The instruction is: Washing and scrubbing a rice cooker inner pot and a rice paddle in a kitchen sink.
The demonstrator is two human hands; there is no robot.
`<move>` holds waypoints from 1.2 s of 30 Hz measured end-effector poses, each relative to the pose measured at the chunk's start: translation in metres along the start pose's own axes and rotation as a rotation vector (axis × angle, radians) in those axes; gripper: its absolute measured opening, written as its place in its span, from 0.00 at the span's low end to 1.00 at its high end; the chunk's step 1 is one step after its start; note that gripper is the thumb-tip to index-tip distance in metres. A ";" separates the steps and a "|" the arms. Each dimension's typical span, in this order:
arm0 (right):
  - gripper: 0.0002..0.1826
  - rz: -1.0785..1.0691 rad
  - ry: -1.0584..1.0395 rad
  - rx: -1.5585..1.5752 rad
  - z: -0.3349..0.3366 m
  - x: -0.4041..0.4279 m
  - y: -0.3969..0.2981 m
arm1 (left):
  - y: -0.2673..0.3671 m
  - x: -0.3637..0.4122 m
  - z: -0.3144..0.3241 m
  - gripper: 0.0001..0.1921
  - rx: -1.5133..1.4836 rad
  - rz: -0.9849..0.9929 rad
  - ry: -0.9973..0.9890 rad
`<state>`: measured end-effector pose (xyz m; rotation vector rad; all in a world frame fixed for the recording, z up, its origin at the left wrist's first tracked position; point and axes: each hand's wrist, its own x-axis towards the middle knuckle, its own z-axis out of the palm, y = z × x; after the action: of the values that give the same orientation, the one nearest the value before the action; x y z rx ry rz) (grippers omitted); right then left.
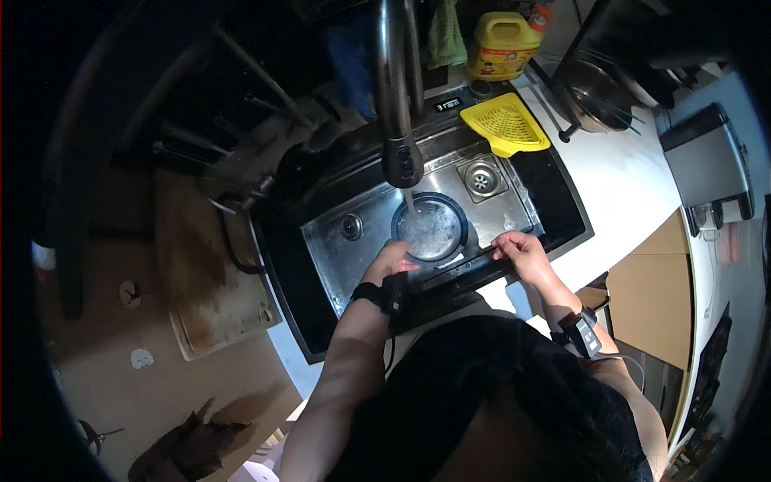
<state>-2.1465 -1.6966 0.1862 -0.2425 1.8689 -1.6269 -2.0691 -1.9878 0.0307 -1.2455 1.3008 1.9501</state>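
Observation:
Water runs from the pull-down faucet (402, 162) into a round, dark-rimmed shallow vessel (430, 230) in the stainless steel sink (376, 208). My left hand (391, 260) grips the vessel's near-left rim, with the thumb at the edge and the fingers stretched along its outside. Wet, cloudy patches show on the vessel's inner surface. Over the sink's front edge, right of the vessel, is my right hand (523, 256). Its thumb and fingertips are drawn together; whether anything small is between them is unclear.
A yellow perforated strainer tray (509, 126) lies over the sink's back right corner, near the drain (482, 179). Behind it stands a yellow detergent jug (505, 48). A metal pot (596, 96) is on the right counter. A cutting board (211, 271) lies left.

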 end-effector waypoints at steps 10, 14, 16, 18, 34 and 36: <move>0.07 0.014 0.012 0.087 -0.002 -0.010 0.005 | 0.072 -0.006 0.049 0.32 1.052 0.277 0.470; 0.09 0.008 0.039 0.114 -0.007 -0.011 0.006 | 0.081 -0.086 0.062 0.40 1.215 0.619 0.713; 0.09 -0.003 0.019 0.124 -0.007 -0.009 0.009 | 0.080 -0.104 0.048 0.44 1.269 0.654 0.758; 0.10 -0.022 -0.019 0.109 -0.003 -0.006 0.009 | 0.079 -0.125 0.036 0.44 1.313 0.703 0.836; 0.23 0.624 -0.207 0.770 0.061 0.073 -0.003 | 0.064 -0.178 0.013 0.36 1.219 1.493 0.962; 0.20 0.616 -0.264 0.925 0.075 0.075 -0.012 | 0.061 -0.181 0.017 0.37 1.058 1.493 0.828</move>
<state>-2.1656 -1.8003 0.1698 0.4505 0.7348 -1.7001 -2.0392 -1.9832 0.2197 -0.3360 3.6411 0.6342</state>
